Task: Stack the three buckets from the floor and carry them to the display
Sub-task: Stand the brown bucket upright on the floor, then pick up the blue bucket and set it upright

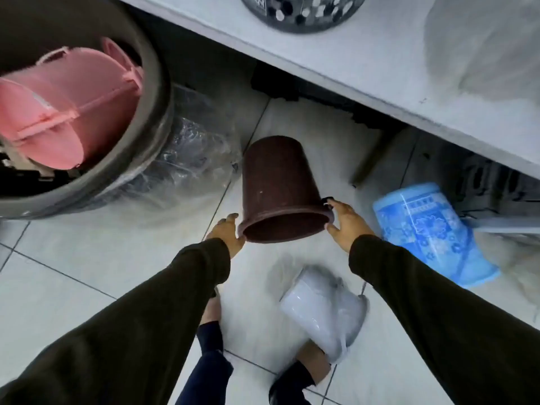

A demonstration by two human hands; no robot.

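Below, left hand (226,230) and right hand (346,222) grasping brown bucket (277,185) rim, basket (301,11) lettering "AN"

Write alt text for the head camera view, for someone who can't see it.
Both hands, left hand and right hand, grip the rim of a tipped brown bucket over a tiled floor; a blue bucket and a grey bucket lie nearby.
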